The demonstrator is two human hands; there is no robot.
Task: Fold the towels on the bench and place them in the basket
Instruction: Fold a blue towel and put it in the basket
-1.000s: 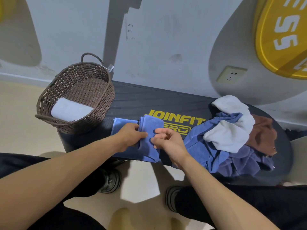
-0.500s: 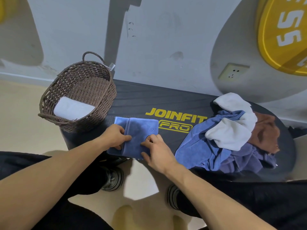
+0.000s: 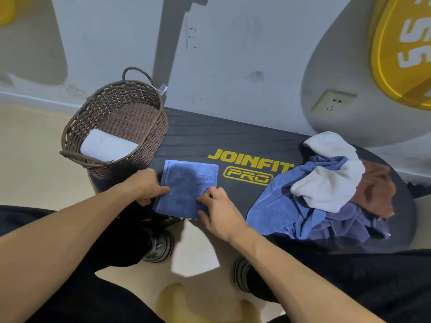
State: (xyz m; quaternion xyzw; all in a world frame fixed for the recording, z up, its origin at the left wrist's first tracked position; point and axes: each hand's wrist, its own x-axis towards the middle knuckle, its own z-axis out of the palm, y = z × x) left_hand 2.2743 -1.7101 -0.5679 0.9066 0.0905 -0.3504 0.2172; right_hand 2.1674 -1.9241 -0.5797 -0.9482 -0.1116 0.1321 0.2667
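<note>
Down at the bottom: two dark trouser legs and a pair of dark shoes [image 3: 158, 247] on the pale floor, bare forearms reaching up toward the bench.

Left hand: the left hand [image 3: 145, 186] sits at the left edge of the folded blue towel [image 3: 186, 188], thumb lying on top of the cloth and the other fingers curled at or under the edge, so it's pinching that side.

Right hand: the right hand [image 3: 218, 212] is on the towel's near right corner, fingertips bent onto the fabric. Looks like a pinch, though honestly the corner is mostly hidden by the hand, so I can't swear to it.

Folded blue towel: lies flat as a neat rectangle on the front of the bench [image 3: 210, 138], just left of the yellow JOINFIT PRO logo [image 3: 250, 169], its near edge hanging a bit over the bench edge. Some faint lettering shows on it, upside down.

Pile: unfolded towels [image 3: 326, 190] heaped on the right end of the bench, blue, white, brown and purple-ish all tangled together, well apart from the folded one.

Basket: brown woven basket [image 3: 149, 127] on the left end of the bench, just beside the folded towel, with a folded white towel [image 3: 107, 145] lying inside.

Wall: grey wall behind with a socket [image 3: 333, 102] and a big yellow disc [image 3: 401, 50] top right.
</note>
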